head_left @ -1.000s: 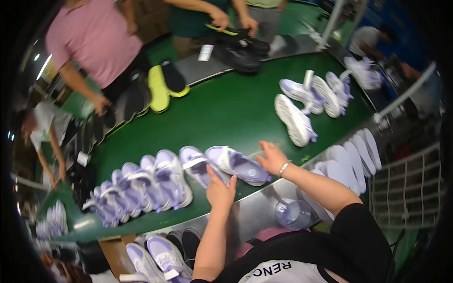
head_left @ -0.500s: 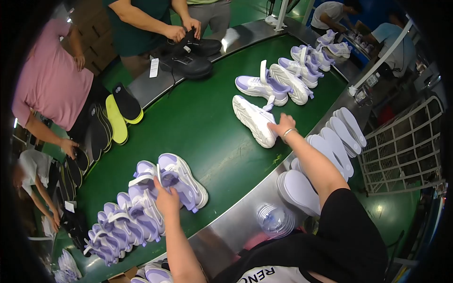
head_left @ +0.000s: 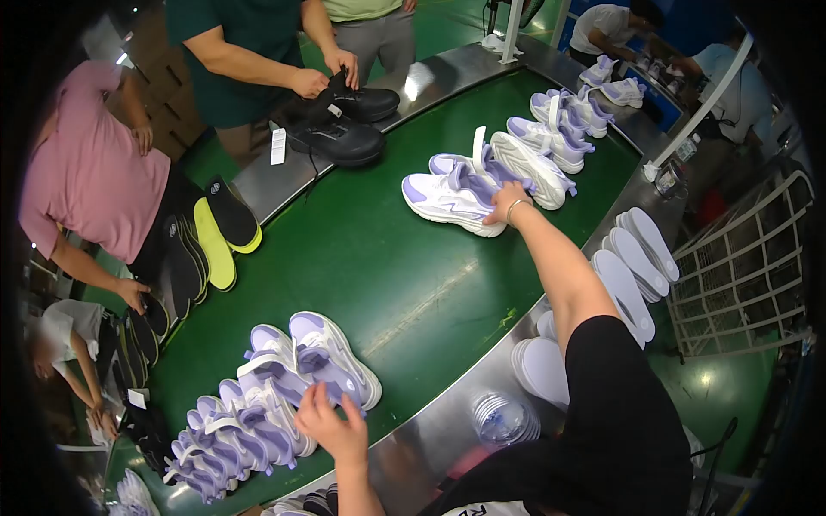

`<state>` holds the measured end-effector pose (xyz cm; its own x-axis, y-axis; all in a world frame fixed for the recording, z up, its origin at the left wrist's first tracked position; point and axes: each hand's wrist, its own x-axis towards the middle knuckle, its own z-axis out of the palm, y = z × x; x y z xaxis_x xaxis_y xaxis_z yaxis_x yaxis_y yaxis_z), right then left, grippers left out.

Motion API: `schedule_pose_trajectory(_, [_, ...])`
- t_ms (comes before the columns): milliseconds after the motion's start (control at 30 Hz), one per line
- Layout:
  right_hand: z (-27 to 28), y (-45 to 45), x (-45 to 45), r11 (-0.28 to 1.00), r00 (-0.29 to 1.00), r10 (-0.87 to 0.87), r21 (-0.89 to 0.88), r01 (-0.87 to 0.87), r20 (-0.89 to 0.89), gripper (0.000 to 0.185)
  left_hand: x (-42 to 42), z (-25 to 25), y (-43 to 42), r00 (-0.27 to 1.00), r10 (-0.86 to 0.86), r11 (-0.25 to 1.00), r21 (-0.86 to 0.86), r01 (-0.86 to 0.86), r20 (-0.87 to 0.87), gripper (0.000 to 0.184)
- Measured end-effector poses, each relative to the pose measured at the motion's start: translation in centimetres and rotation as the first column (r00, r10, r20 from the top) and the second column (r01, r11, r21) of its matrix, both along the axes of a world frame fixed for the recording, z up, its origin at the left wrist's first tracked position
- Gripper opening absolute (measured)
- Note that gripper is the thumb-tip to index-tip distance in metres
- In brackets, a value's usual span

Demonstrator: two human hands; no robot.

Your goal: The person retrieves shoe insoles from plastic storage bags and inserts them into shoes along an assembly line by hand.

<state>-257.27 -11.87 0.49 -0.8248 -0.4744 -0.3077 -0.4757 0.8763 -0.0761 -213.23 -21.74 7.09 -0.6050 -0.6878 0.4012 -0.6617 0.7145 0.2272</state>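
My right hand [head_left: 506, 204] grips the heel of a white and purple sneaker [head_left: 449, 204], which stands sole down on the green belt [head_left: 413, 288]. Right behind it are another sneaker [head_left: 443, 162] with its tongue up and one lying tipped with its sole showing [head_left: 527, 163]. My left hand [head_left: 334, 426], fingers spread and holding nothing, hovers by the heel of a white and purple sneaker [head_left: 348, 365] at the near end of a packed row of sneakers [head_left: 237, 430].
Grey insoles [head_left: 621, 288] and a stack of clear plastic cups [head_left: 503, 420] lie on the metal edge nearest me. Across the belt, a person in dark green handles black shoes [head_left: 344, 138]. Black and yellow insoles [head_left: 213, 241] lie before a person in pink. A wire rack [head_left: 744, 267] stands right.
My right hand has turned the sneaker from sole-showing to upright and shifted it away from me, beside the others. My left hand has let go of the near sneaker and drawn back.
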Motion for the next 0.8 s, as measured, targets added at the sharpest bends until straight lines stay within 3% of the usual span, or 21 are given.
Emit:
schedule_pose_trajectory(33, [-1.0,-0.4,-0.3,1.0,1.0,0.006,0.002,-0.006,0.005,0.047,-0.4,-0.1,0.4,1.0,0.006,1.0,0.002,-0.006,0.005,0.037])
schedule_pose_trajectory(100, [-2.0,-1.0,-0.5,0.957,0.959,0.279,0.068,-0.282,0.053,0.042,-1.9,-1.0,1.1,0.971,-0.155,0.957,0.216,0.193,-0.181,0.035])
schedule_pose_trajectory(133, [-0.6,-1.1,2.5,0.914,0.909,0.406,0.035,-0.405,-0.092,0.036,-3.1,-1.3,1.5,0.968,-0.094,0.872,0.45,0.193,-0.233,0.036])
schedule_pose_trajectory(167, [-0.2,-1.2,5.4,0.896,0.889,0.441,-0.002,-0.444,-0.124,0.034,-4.2,-1.9,1.8,0.964,-0.015,0.731,0.655,0.191,-0.265,0.037])
schedule_pose_trajectory(233, [0.3,-0.9,11.4,0.861,0.861,0.496,-0.059,-0.504,-0.114,0.031,-6.2,-5.2,1.4,0.94,0.025,0.583,0.769,0.262,-0.34,0.051])
schedule_pose_trajectory(367, [3.1,1.4,22.3,0.858,0.86,0.497,-0.215,-0.466,0.118,0.025,-9.5,-8.6,0.9,0.928,0.184,0.468,0.859,0.207,-0.324,0.073])
schedule_pose_trajectory(433, [3.0,2.9,25.2,0.803,0.799,0.585,-0.241,-0.546,0.139,0.033,-9.0,-10.2,0.8,0.961,0.056,0.69,0.706,0.158,-0.27,0.074])
schedule_pose_trajectory(467, [3.3,3.8,26.0,0.801,0.792,0.59,-0.24,-0.549,0.155,0.033,-8.5,-10.4,0.8,0.962,0.073,0.596,0.784,0.17,-0.264,0.072])
schedule_pose_trajectory(500, [4.0,5.0,26.2,0.784,0.824,0.565,-0.329,-0.527,0.026,0.036,-8.2,-10.5,0.9,0.946,0.124,0.543,0.818,0.187,-0.299,0.071])
schedule_pose_trajectory(533, [4.9,6.1,26.2,0.753,0.849,0.519,-0.416,-0.51,-0.103,0.039,-7.8,-10.5,0.7,0.951,0.094,0.596,0.782,0.182,-0.293,0.07])
schedule_pose_trajectory(600, [7.3,9.5,25.5,0.784,0.912,0.398,-0.479,-0.395,-0.101,0.037,-7.5,-9.4,0.1,0.938,0.032,0.686,0.69,0.23,-0.344,0.07])
schedule_pose_trajectory(633, [7.4,11.8,25.1,0.805,0.927,0.345,-0.462,-0.373,-0.147,0.035,-7.9,-8.6,-0.5,0.915,-0.002,0.723,0.631,0.28,-0.404,0.07])
schedule_pose_trajectory(667, [7.9,14.0,24.8,0.88,0.959,0.273,-0.382,-0.282,-0.079,0.034,-8.4,-8.5,-1.2,0.9,-0.087,0.827,0.472,0.304,-0.427,0.057])
schedule_pose_trajectory(700, [8.2,16.2,24.8,0.93,0.97,0.244,-0.28,-0.24,-0.019,0.036,-8.9,-8.1,-1.9,0.898,-0.084,0.829,0.47,0.303,-0.432,0.057])
schedule_pose_trajectory(733, [8.4,17.9,25.3,0.965,0.977,0.209,-0.169,-0.2,0.036,0.038,-9.4,-7.5,-2.6,0.915,-0.116,0.734,0.587,0.342,-0.388,0.048])
schedule_pose_trajectory(767, [8.1,19.1,26.3,0.964,0.976,0.214,-0.165,-0.206,0.032,0.038,-9.9,-7.1,-3.2,0.925,-0.154,0.619,0.696,0.364,-0.347,0.039])
schedule_pose_trajectory(800, [7.5,20.3,27.5,0.976,0.983,0.184,-0.116,-0.185,-0.024,0.04,-10.5,-8.5,-3.7,0.918,-0.117,0.687,0.637,0.35,-0.378,0.028])
